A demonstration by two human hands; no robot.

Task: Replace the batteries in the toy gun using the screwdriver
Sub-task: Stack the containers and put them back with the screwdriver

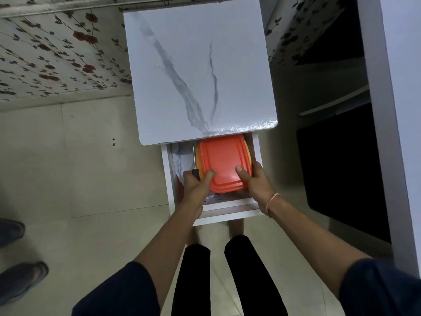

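both hands grip an orange container [224, 160] from its near corners. the left hand [196, 185] has its thumb laid on top of the lid and its fingers curled round the left side; the right hand [255, 181] mirrors it, thumb on the lid and fingers wrapped down the right side. the container is tilted, its near edge raised toward the person and its far edge tucked under the lip of the table top [200, 71].

the screwdriver [195, 172] lies along the container's left edge. its black handle sits against the left hand's fingers and its thin metal shaft points away toward the table. it seems to be pinned between that hand and the container, though the fingers hide the contact.

all of this sits in an open white drawer [167, 169] pulled out from beneath the white, grey-veined table top. crumpled white paper [182, 158] lies in the drawer's left part, beside and under the container. a thin pink band [272, 200] circles the right wrist, and both arms end in dark blue sleeves. below the drawer stand the person's legs in black trousers [246, 270] on a pale tiled floor [79, 156]. floral wallpaper [57, 53] covers the wall at upper left, and a pair of dark shoes [20, 281] sits at the left edge.
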